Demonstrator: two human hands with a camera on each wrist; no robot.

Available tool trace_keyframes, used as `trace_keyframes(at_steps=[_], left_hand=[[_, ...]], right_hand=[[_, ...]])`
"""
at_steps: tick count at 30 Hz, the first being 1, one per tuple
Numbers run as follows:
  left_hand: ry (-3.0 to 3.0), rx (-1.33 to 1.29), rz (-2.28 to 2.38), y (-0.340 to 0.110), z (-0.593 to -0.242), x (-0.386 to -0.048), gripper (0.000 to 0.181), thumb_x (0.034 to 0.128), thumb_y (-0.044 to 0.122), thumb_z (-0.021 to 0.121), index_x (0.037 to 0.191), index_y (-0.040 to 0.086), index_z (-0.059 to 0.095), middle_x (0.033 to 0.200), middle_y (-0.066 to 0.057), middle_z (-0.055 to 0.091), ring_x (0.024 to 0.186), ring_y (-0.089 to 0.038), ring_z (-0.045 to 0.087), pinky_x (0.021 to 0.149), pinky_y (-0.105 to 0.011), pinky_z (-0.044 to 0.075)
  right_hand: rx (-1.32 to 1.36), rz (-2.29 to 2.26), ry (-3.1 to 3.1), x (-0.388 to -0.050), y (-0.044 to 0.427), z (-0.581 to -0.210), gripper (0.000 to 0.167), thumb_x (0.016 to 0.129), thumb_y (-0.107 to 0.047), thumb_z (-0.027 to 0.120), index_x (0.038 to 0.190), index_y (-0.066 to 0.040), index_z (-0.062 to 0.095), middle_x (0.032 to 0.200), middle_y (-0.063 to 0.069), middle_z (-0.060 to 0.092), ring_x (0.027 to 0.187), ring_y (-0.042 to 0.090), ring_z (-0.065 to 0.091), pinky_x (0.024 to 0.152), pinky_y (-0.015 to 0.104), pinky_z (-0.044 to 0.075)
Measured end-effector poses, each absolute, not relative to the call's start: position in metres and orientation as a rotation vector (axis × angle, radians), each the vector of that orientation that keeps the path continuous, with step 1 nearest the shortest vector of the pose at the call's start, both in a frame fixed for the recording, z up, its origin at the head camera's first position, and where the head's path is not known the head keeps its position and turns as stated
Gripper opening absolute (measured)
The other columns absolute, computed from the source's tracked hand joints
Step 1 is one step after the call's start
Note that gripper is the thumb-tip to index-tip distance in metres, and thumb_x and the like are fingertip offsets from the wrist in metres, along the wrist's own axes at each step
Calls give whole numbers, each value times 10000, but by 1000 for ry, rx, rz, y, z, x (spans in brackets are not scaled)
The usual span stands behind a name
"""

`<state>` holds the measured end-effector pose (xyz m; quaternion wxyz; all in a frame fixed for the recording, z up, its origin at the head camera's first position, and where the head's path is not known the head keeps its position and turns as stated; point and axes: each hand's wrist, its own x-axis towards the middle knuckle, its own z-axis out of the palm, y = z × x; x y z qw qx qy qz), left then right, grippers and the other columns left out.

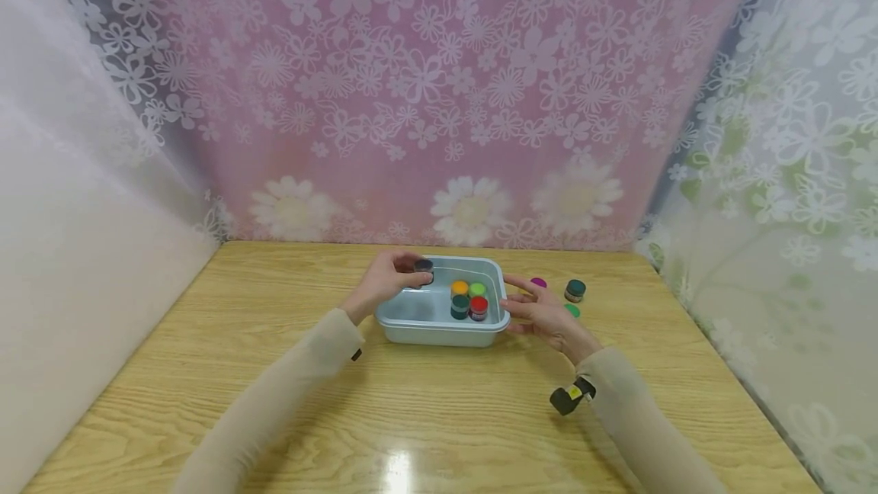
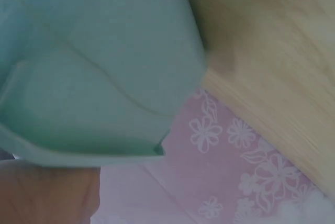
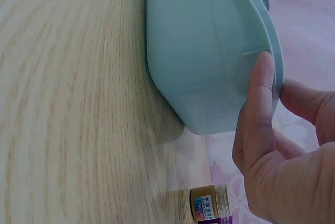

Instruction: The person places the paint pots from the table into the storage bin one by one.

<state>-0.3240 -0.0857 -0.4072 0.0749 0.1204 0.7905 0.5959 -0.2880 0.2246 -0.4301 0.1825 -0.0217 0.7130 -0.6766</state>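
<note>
A pale blue plastic tub (image 1: pixel 439 335) stands on the wooden table. My left hand (image 1: pixel 387 280) pinches a small dark-lidded paint jar (image 1: pixel 425 268) over the tub's left part. Inside, toward the right, four-sided grouping shows an orange-lidded jar (image 1: pixel 459 287), a light green one (image 1: pixel 477 290), a dark green one (image 1: pixel 459 307) and a red one (image 1: pixel 479 309). At the tub's right end, my right hand (image 1: pixel 545 319) grips the rim, its thumb and fingers on either side of the wall in the right wrist view. The left wrist view shows mostly tub wall.
Right of the tub, partly behind my right hand, are a purple-lidded jar (image 1: pixel 538 282), a dark teal jar (image 1: pixel 575 290) and a green lid (image 1: pixel 572 311). A gold paint jar (image 3: pixel 209 203) shows near the right hand. Flowered curtains (image 1: pixel 439 97) border the table.
</note>
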Motion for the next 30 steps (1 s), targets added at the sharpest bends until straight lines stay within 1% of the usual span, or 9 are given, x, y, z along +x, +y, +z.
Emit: trace_keyframes(at_steps=[3, 10, 14, 16, 20, 24, 27, 30], left_hand=[[2378, 343, 1759, -78, -410, -326, 407, 849, 176, 783, 1225, 96, 650, 1101, -91, 683, 963, -194, 667, 949, -507, 551], [2367, 335, 1696, -66, -417, -337, 424, 855, 156, 774, 1251, 95, 635, 1130, -78, 663, 955, -188, 669, 930, -493, 565], [2382, 340, 1642, -61, -418, -337, 407, 870, 103, 750, 1259, 92, 634, 1174, -97, 652, 943, -200, 679, 907, -469, 581], [2395, 336, 1622, -58, -417, -337, 400, 869, 73, 742, 1255, 81, 638, 1185, -112, 650, 938, -212, 678, 900, -466, 584], [2418, 335, 1591, -56, -418, -339, 407, 861, 50, 742, 1253, 57, 633, 1204, -132, 647, 926, -219, 679, 883, -451, 592], [2443, 311, 1554, -56, -422, -344, 417, 854, 54, 747, 1254, 52, 629, 1228, -149, 640, 916, -228, 678, 867, -443, 598], [2442, 306, 1533, -56, -424, -346, 408, 859, 58, 741, 1252, 61, 632, 1234, -167, 637, 938, -265, 681, 865, -448, 597], [2473, 324, 1483, -56, -426, -347, 379, 854, 55, 747, 1221, 72, 651, 1201, -162, 656, 955, -257, 674, 829, -402, 605]], right_hand=[[-64, -1900, 2020, -288, 225, -429, 664, 964, -133, 631, 1545, -175, 311, 1352, 239, 505, 993, 193, 648, 824, 354, 612], [-69, -1895, 2020, -290, 225, -429, 671, 951, -150, 653, 1538, -184, 328, 1235, 170, 570, 962, 192, 652, 837, 381, 606], [-71, -1891, 2022, -290, 225, -430, 662, 955, -149, 647, 1536, -189, 332, 1253, 183, 566, 969, 194, 648, 833, 373, 608], [-72, -1890, 2026, -289, 225, -430, 658, 958, -150, 643, 1537, -191, 332, 1296, 214, 544, 978, 199, 648, 822, 362, 611], [-66, -1885, 2033, -288, 225, -429, 662, 955, -152, 648, 1536, -187, 333, 1316, 230, 533, 987, 208, 648, 831, 371, 608], [-53, -1881, 2040, -287, 224, -428, 661, 952, -147, 651, 1534, -186, 339, 1311, 223, 537, 983, 209, 647, 829, 375, 609], [-52, -1885, 2039, -287, 224, -427, 655, 957, -140, 644, 1534, -186, 337, 1291, 210, 545, 980, 207, 646, 822, 371, 611], [-55, -1893, 2029, -287, 223, -427, 657, 958, -137, 642, 1536, -181, 333, 1279, 200, 553, 983, 207, 647, 813, 364, 613]])
